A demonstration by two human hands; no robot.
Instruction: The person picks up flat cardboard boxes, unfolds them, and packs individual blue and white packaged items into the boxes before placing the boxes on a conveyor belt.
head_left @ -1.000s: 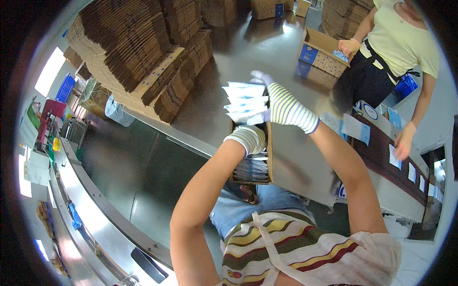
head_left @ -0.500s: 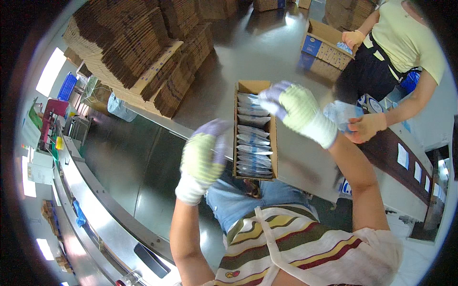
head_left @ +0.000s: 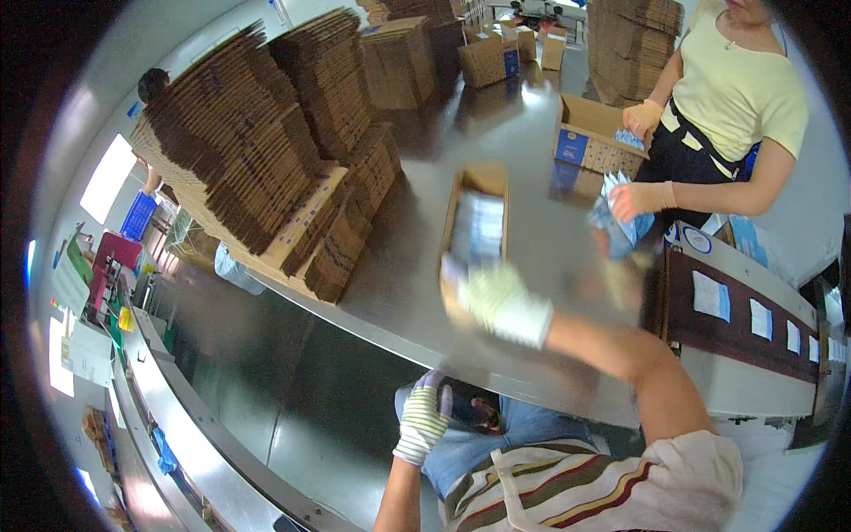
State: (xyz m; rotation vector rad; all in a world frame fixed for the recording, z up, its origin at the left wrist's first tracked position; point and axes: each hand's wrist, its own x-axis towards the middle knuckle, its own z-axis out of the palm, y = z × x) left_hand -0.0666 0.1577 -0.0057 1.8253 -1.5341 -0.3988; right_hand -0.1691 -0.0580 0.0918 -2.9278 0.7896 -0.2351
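Observation:
An open long cardboard box [head_left: 450, 235] stands on the metal table, filled with blue-and-white flat packets [head_left: 480, 226] that are blurred. At the box's near end is my right hand [head_left: 503, 306], in a pale green-and-white glove with purple fingertips; motion smears its fingers, so its grip cannot be told. My left hand [head_left: 423, 418], in a matching striped glove, is beside the table's near edge, above my jeans. Its fingers are bent slightly with the thumb apart, and nothing shows in it.
Tall stacks of flattened cardboard [head_left: 239, 151] occupy the table's left. At right a co-worker holds packets [head_left: 612, 208] near another open box [head_left: 589, 133]. A brown conveyor belt [head_left: 737, 328] with spaced packets runs at the right. More boxes [head_left: 483, 60] stand farther back.
The packet-filled box has shifted away from the table's near edge, farther onto it. My right hand has moved to its near end. My left hand has dropped down toward my lap.

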